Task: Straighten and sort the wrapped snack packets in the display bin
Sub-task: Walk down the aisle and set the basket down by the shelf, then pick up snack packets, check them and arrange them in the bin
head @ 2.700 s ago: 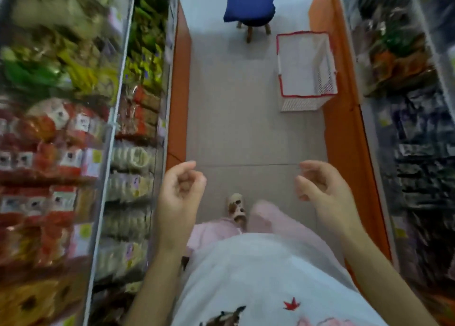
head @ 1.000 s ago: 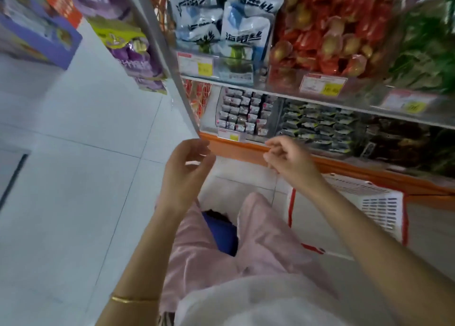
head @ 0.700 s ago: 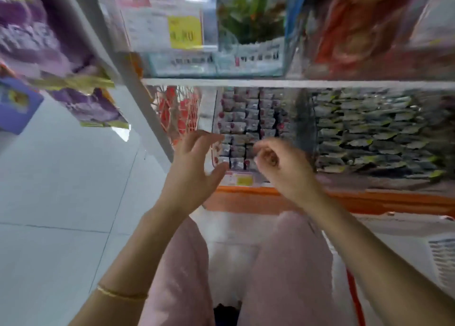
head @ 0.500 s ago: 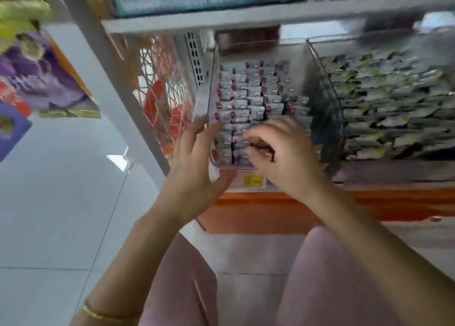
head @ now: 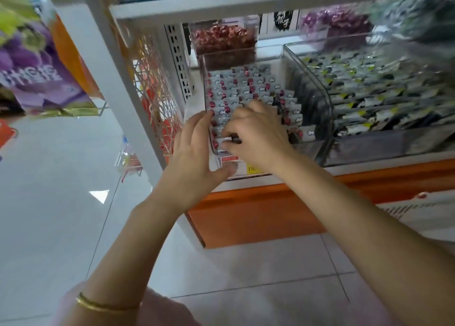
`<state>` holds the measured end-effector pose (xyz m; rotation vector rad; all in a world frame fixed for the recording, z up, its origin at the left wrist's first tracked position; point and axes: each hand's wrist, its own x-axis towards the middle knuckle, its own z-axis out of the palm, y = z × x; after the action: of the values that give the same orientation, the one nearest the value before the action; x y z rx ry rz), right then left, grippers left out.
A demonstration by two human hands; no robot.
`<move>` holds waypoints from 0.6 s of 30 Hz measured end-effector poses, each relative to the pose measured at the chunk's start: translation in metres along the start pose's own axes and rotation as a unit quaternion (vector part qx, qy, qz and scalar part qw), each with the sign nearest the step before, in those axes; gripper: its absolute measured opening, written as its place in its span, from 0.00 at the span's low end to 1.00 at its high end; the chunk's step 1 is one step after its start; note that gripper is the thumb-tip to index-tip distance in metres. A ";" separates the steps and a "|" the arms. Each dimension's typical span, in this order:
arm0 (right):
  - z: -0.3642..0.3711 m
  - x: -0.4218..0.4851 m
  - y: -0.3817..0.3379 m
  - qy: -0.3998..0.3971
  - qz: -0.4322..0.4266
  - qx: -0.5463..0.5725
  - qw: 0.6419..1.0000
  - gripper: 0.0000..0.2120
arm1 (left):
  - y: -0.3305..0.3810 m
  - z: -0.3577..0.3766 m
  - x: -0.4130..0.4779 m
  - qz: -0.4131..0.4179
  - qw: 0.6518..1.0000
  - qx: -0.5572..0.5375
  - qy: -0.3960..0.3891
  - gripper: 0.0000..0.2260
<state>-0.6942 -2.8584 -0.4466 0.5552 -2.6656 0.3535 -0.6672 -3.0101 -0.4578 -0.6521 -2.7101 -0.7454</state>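
- The left hand (head: pixel 197 153) lies straight-fingered against the clear display bin (head: pixel 204 79), at its left wall, probably to steady it
- The right hand (head: pixel 256 136) curls over the front row and pinches one packet (head: pixel 229 139), I'd guess to square it
- The red-and-silver snack packets (head: pixel 248 87) sit in rows inside the bin
- The shelf (head: pixel 221 4) overhead and the neighbouring bin (head: pixel 327 104) leave little room

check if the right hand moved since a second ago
Yes. The right hand went forward, from short of the front edge of the clear bin to inside it, where it now pinches a front packet.
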 end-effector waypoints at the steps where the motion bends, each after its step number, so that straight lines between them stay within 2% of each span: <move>1: 0.001 0.002 0.001 -0.002 0.000 0.005 1.000 0.13 | -0.001 0.000 0.001 0.000 1.000 -0.001 0.005 0.42; 9: 0.005 0.007 0.015 0.023 -0.020 0.135 0.990 0.08 | -0.005 0.000 0.008 -0.005 1.000 0.009 0.009 0.42; 18: -0.003 0.009 0.012 0.071 -0.022 0.214 0.974 0.07 | 0.003 -0.005 0.011 -0.019 1.000 -0.007 0.003 0.43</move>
<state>-0.7058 -2.8492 -0.4419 0.6837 -2.4398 0.9303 -0.6749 -3.0068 -0.4484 -0.6023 -2.7219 -0.7761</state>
